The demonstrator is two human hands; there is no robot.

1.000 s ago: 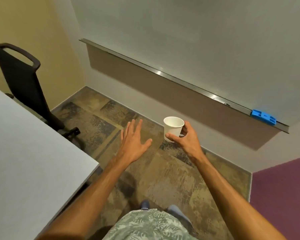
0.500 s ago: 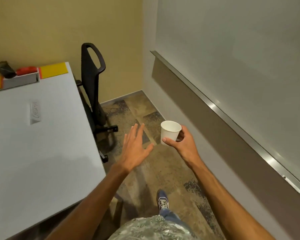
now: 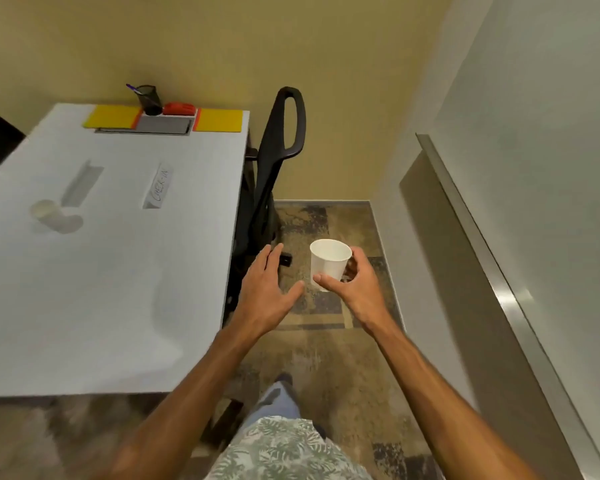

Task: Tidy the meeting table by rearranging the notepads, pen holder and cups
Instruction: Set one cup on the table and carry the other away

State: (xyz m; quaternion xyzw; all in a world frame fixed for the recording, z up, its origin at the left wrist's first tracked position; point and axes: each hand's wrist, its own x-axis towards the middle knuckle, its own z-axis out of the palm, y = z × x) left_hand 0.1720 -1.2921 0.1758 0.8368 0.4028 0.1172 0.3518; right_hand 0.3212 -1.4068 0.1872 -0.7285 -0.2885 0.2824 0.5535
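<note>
My right hand [image 3: 352, 292] grips a white paper cup [image 3: 328, 263] upright in the air, over the floor to the right of the white meeting table [image 3: 111, 306]. My left hand [image 3: 265, 289] hovers open beside it, fingers straight, just off the table's right edge. A second white cup [image 3: 51, 216] lies on its side at the table's left. At the far end sit two yellow notepads [image 3: 113, 116] [image 3: 219, 120], and a black mesh pen holder [image 3: 148, 99] with a purple pen stands between them.
A black office chair [image 3: 274, 161] stands against the table's right side. A folded paper name card [image 3: 160, 187] and a second folded card [image 3: 80, 183] lie mid-table. A red object [image 3: 179, 108] sits beside the pen holder. A whiteboard ledge [image 3: 492, 258] runs along the right wall.
My view has swung left from the whiteboard wall to the table, which now shows fully. Both hands keep their pose, the right still holding the cup.
</note>
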